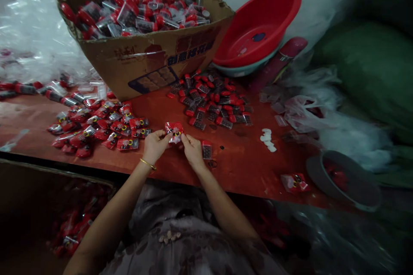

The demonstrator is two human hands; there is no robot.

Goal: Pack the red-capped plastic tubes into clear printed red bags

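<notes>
Between my two hands is a small red printed packet [174, 130], held just above the front part of the red-brown table [238, 172]. My left hand [156, 144] pinches its left side, and my right hand [192, 148] grips its lower right edge. What the packet contains is hard to make out. Just right of my right hand lies a clear container with dark contents and a red cap [207, 150]. A pile of similar red packets [100, 126] spreads out to the left of my left hand. Beyond my hands sits a heap of red-capped containers [214, 101].
A large cardboard box [155, 62] full of red-capped containers stands at the back. Right of it lean a red basin [258, 30] and a dark pink bottle [277, 62]. White discs [267, 139], a lone packet [294, 182] and a grey bowl [364, 195] lie at right.
</notes>
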